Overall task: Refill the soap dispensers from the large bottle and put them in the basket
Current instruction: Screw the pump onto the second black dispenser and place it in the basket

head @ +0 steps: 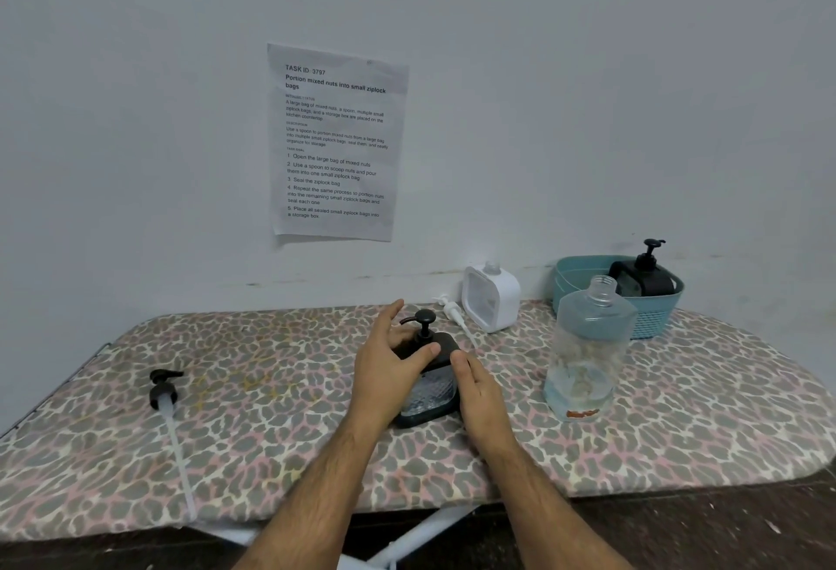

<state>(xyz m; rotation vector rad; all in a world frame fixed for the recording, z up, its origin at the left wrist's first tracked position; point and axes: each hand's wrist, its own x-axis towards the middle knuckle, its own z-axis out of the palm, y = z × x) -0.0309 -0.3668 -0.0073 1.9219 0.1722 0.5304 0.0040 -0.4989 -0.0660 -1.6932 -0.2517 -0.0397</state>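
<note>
Nearest to us, both forearms reach in over the leopard-print surface (271, 456). Between the hands stands a black soap dispenser (429, 381) with its pump fitted. Our left hand (389, 366) wraps the dispenser's left side, thumb laid across its shoulder, index finger raised toward the wall. Our right hand (482, 397) lies against its right side with fingers fairly straight, thumb touching the upper corner.

To the left, well apart, a loose black pump (163, 391) lies on the surface, its long clear tube running toward the near edge. To the right stands the large clear bottle (588, 352), uncapped, with a little liquid at the bottom.

Farther back, a white dispenser (491, 298) stands open by the wall, a white pump (450, 309) lying just beside it. In the far right corner, a teal basket (651, 320) holds another black dispenser (642, 277). A printed sheet (337, 144) hangs on the wall.
</note>
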